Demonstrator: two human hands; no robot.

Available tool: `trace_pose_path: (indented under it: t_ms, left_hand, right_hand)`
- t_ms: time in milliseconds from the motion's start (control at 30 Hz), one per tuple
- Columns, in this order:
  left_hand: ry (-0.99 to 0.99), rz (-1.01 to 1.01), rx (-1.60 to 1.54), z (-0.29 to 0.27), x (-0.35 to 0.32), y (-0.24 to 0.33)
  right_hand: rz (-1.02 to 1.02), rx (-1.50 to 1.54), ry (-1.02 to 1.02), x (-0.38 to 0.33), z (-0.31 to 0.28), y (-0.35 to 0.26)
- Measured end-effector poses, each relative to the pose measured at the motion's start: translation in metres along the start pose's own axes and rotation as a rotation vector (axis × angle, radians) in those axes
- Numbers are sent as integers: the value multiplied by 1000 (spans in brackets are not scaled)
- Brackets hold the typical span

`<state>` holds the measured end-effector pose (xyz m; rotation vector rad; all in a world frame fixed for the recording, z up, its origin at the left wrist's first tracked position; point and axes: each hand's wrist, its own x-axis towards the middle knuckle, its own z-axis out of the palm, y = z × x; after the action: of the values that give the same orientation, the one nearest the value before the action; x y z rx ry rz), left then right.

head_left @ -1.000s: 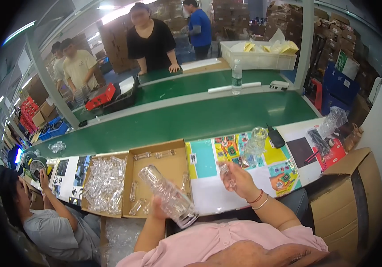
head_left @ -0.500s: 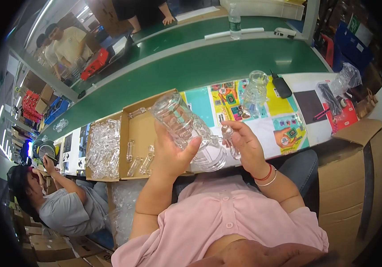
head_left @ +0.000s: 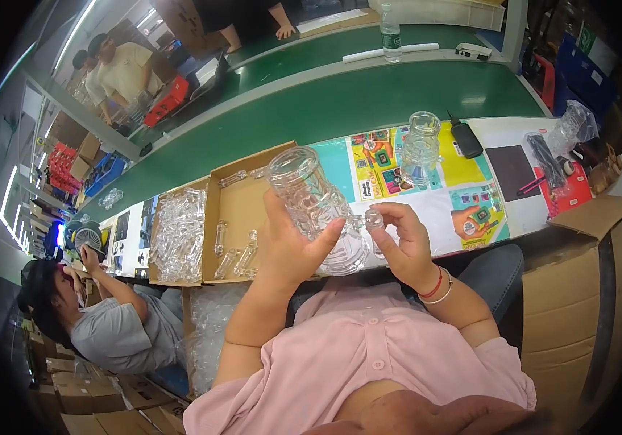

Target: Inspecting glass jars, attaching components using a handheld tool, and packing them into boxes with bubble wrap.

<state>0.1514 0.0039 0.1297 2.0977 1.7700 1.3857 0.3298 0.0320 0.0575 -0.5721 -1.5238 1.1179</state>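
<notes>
Tilted in front of me is a clear, moulded jar-like vessel [head_left: 302, 174] with a wide round mouth. My left hand [head_left: 291, 254] is wrapped around its side. Between the thumb and fingers of my right hand [head_left: 409, 250] is a small clear tubular piece [head_left: 374, 220] with a rounded knob at its top. That piece meets a short stub on the vessel's right side; whether the two are joined I cannot tell. A similar clear vessel [head_left: 421, 148] stands upright beyond my right hand.
To the left, a cardboard tray [head_left: 213, 210] holds several loose clear tubes, beside a heap of clear pieces [head_left: 178, 235]. Behind the standing vessel lies a black bottle [head_left: 466, 139]. A co-worker [head_left: 119, 330] sits at left. An open carton [head_left: 561, 304] stands at right.
The vessel has turned a little more upright. My right hand has brought the small tubular piece against its side stub. The whole view has shifted slightly.
</notes>
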Motion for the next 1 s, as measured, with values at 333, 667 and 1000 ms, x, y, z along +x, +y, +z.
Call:
trace_pose_path:
  t_ms: [333,667,1000]
  left_hand:
    - [-444,-30,-342,-39,-20,-19]
    - [-412,-206,-1118,-36,-65,-38]
    - [-827,220,-825,-18,-78,-34]
  right_hand:
    - [-9,-85,-52,-17,-6,-11]
    - [-145,-155,-333,-10,7,-27]
    - [42,52,-541,-33,24,-17]
